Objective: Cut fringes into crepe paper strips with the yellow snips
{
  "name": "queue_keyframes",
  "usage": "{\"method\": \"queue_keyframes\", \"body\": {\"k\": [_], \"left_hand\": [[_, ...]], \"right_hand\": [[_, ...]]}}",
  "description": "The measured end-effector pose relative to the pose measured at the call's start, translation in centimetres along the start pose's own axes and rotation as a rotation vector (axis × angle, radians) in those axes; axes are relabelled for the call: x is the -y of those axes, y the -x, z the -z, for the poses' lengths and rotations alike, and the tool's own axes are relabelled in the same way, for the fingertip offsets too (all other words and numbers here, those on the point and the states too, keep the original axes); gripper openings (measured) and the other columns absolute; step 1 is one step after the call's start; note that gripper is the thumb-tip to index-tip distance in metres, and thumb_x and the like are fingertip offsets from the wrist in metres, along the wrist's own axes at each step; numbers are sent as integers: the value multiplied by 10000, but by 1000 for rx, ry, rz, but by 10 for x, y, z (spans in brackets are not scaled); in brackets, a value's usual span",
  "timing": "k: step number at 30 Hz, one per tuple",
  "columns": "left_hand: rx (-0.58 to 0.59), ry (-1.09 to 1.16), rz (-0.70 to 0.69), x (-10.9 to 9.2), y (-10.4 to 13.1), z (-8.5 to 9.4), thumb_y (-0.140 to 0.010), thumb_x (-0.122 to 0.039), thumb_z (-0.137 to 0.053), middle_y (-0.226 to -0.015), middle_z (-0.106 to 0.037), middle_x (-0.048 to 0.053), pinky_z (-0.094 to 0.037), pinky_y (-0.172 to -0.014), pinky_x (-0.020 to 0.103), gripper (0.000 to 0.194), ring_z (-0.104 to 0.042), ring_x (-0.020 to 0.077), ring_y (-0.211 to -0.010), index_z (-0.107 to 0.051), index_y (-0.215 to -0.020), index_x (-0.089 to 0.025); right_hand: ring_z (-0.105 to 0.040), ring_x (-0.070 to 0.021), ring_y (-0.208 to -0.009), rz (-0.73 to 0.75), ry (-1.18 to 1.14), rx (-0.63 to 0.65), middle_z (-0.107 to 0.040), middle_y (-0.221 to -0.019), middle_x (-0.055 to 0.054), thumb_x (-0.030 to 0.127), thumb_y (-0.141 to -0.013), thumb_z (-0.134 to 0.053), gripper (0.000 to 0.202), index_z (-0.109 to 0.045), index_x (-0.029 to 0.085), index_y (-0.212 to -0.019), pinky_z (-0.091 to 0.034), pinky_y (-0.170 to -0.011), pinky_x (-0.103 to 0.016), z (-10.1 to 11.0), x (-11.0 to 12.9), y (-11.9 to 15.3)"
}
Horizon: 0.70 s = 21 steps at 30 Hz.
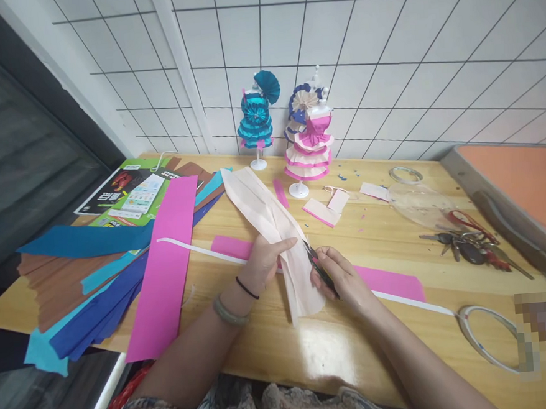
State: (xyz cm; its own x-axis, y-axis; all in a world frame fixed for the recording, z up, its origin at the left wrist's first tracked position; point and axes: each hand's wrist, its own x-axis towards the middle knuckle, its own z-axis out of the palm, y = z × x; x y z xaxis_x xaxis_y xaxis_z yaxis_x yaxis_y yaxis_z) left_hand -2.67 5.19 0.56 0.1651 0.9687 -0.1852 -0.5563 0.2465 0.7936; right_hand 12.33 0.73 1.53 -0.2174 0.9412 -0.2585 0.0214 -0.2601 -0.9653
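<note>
A long cream paper strip (254,202) lies folded over the middle of the wooden table. My left hand (265,264) pinches it near its centre, thumb on top. My right hand (338,278) is closed round black scissors (322,268), whose blades point up and left at the strip's right edge. Beneath both hands runs a thin white tape (415,302), with pink paper (390,282) under it. Just behind, a small pink-edged cream piece (321,213) rests on the table.
Blue, brown and pink paper strips (165,268) spread over the left side. Mini mannequins in teal (255,121) and pink (313,142) paper dresses stand at the back. Keys (470,247) and a tape roll (490,337) lie at the right.
</note>
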Motion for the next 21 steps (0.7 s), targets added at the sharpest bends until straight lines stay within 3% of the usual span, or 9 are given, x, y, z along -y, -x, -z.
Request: {"method": "queue_keyframes", "body": {"k": [11, 21], "left_hand": [[-31, 61, -1, -8, -1, 0, -524, -171, -769, -863, -675, 70, -458, -822, 394, 495, -613, 222, -833, -615, -991, -119], [11, 100, -14, -2, -3, 3, -535, -144, -762, -975, -666, 91, -444, -859, 392, 492, -604, 225, -901, -611, -1003, -132]], "right_hand": [[-265, -44, -328, -39, 10, 67, -486, -511, 71, 479, -859, -413, 272, -384, 212, -811, -146, -347, -202, 6, -1, 0], [-305, -49, -314, 3, 0, 55, -539, -547, 55, 418, -903, -335, 225, -370, 215, -811, -194, -373, -217, 3, -2, 0]]}}
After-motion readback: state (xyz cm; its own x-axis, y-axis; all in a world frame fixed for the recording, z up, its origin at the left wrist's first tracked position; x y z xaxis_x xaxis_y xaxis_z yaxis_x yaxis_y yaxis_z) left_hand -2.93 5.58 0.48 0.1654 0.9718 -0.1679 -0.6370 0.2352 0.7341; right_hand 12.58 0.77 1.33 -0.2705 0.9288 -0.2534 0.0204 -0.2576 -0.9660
